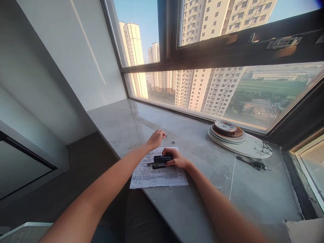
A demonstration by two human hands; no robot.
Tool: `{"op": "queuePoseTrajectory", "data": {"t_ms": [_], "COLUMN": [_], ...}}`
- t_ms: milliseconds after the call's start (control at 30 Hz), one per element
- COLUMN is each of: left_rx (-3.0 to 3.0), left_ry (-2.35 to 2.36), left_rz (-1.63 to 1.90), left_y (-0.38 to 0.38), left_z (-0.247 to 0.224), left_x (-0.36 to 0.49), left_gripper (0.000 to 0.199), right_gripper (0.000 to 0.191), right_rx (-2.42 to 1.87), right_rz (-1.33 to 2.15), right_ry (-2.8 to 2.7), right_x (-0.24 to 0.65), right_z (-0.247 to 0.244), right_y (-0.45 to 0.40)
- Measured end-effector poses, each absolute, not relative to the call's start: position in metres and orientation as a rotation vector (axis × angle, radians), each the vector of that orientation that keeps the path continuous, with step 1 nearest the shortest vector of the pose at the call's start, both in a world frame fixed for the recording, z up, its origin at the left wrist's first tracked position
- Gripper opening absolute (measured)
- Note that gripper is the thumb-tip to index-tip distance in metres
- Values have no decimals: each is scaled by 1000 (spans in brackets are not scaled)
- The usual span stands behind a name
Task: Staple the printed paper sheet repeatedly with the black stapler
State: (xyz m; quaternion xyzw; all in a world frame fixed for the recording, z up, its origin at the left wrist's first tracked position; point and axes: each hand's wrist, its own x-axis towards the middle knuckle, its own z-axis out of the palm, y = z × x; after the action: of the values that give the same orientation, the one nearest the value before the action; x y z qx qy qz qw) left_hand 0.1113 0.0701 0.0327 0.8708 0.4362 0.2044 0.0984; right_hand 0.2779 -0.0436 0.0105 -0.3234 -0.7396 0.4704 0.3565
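My right hand [178, 159] is wrapped around a black stapler [160, 159] lying over a printed sheet of paper [162, 181]. The stapler's upper and lower parts are spread apart, and a metal strip shows between them at the left end. Beyond the sheet, my left hand [156, 139] is raised a little over the counter. Its fingertips are pinched on a tiny grey piece that looks like a strip of staples [165, 136]. Another small strip of staples [173, 142] lies on the counter just right of that hand.
The grey counter [205, 189] runs along a window. Stacked plates [225, 130] stand at the right beside the glass, with scissors [255, 164] in front of them. A scrap of white material [305, 231] sits at the lower right corner.
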Motion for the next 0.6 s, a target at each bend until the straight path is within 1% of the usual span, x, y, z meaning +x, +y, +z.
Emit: {"op": "queuePoseTrajectory", "data": {"t_ms": [167, 333, 433, 533, 600], "left_rx": [2713, 2750, 2747, 2734, 2719], "left_ry": [1120, 1008, 993, 991, 992], "left_rz": [456, 267, 210, 198, 190], "left_y": [71, 79, 82, 83, 83], "left_z": [33, 21, 18, 19, 20], "left_x": [165, 176, 175, 174, 173], "left_gripper": [11, 8, 10, 17, 17], "right_gripper": [30, 29, 28, 27, 27], "right_rx": [-843, -820, -804, -812, -813], "right_rz": [1249, 1224, 1235, 1240, 1227], "right_ry": [-1883, -1894, -1893, -1892, -1894], "right_x": [278, 277, 277, 278, 278], "right_z": [7, 9, 10, 10, 9], "right_y": [-42, -42, -43, -43, -43]}}
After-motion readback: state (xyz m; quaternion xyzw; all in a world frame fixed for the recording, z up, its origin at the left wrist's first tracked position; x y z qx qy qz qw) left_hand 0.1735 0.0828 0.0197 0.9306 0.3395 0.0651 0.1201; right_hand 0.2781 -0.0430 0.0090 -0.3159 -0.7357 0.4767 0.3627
